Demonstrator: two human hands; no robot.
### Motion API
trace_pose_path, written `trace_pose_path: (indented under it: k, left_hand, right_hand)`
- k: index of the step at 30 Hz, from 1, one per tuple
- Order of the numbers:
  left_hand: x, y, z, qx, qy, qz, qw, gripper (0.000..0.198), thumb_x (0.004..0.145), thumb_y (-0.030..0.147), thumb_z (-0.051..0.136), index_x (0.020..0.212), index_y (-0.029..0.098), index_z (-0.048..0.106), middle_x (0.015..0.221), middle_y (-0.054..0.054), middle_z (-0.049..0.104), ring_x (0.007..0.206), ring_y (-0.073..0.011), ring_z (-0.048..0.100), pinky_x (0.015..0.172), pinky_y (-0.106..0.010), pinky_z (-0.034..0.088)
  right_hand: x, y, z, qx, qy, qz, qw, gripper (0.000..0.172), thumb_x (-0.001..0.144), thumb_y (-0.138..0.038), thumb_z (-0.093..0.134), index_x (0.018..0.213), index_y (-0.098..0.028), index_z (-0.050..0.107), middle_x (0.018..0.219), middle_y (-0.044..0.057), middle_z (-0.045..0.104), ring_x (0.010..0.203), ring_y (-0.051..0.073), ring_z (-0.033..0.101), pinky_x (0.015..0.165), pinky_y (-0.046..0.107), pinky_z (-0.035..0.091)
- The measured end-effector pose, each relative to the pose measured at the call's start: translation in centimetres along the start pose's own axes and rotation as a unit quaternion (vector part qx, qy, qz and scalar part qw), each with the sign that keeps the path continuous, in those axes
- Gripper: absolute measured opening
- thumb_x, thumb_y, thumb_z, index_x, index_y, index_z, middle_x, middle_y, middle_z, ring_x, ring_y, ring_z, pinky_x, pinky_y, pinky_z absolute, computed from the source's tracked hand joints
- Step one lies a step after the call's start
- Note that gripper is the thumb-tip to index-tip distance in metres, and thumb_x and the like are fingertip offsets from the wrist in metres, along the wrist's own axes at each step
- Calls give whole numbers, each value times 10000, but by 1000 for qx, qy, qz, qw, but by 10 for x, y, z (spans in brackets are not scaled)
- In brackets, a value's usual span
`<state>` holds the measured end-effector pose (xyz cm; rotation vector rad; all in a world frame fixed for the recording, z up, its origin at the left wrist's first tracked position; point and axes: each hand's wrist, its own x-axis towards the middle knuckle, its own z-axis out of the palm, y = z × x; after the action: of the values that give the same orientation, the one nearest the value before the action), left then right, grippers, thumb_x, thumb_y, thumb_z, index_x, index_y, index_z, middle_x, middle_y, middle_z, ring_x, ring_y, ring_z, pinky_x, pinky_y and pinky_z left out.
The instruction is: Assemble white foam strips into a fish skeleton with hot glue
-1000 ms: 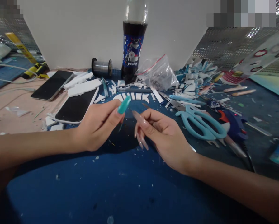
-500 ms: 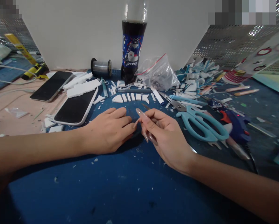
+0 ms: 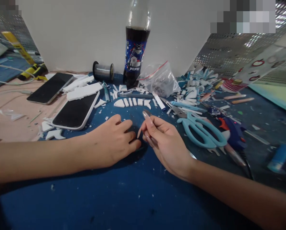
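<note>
My left hand (image 3: 115,143) rests back-up on the blue work surface (image 3: 104,198), its fingers curled under. What those fingers hold, if anything, is hidden. Close beside it, my right hand (image 3: 165,140) is closed in a pinch, with long glossy nails. A thin metal blade-like tool (image 3: 193,155) shows at the heel of that hand, and a dark tip pokes out past the thumb. Just beyond both hands lies a row of white foam pieces (image 3: 133,102) shaped like a fish skeleton, with head, ribs and tail apart.
Blue-handled scissors (image 3: 205,131) and a blue glue gun (image 3: 235,132) lie at right. Two phones (image 3: 74,111) and white foam strips (image 3: 84,91) are at left. Behind stand a Pepsi bottle (image 3: 135,57), a wire spool (image 3: 103,72), a zip bag (image 3: 161,80) and a heap of scraps (image 3: 198,83).
My left hand has drawn slightly toward me, and a small gap shows between its fingers and my right hand. The right hand keeps its pinch. The whole view has shifted a little.
</note>
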<state>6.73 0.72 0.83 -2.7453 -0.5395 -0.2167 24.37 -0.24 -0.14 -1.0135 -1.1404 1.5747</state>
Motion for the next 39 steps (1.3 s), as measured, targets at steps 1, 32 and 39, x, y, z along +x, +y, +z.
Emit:
trace_pose_path:
  k: [1, 32, 39]
  left_hand:
    - [0, 0, 0, -6, -5, 9, 1000, 100, 774, 119, 537, 827, 186, 589, 671, -41, 636, 676, -220, 471, 583, -347, 206]
    - [-8, -16, 8, 32, 2, -3, 999, 89, 792, 131, 547, 721, 185, 549, 584, -14, 561, 638, -215, 475, 559, -338, 265]
    - [-9, -21, 5, 44, 31, -15, 998, 208, 892, 122, 457, 710, 180, 542, 591, -12, 552, 649, -194, 484, 575, -323, 300]
  right_hand:
    - [0, 0, 0, 1, -4, 7, 1000, 305, 936, -300, 539, 659, -175, 550, 518, -68, 409, 459, 52, 319, 471, 204, 258]
    - [2, 1, 0, 69, 18, -4, 997, 328, 945, -241, 545, 632, -157, 595, 459, -52, 541, 356, 37, 483, 387, 145, 403]
    - [0, 0, 1, 51, 31, -7, 998, 316, 929, -262, 564, 629, -164, 588, 461, -53, 542, 364, 49, 493, 379, 160, 395]
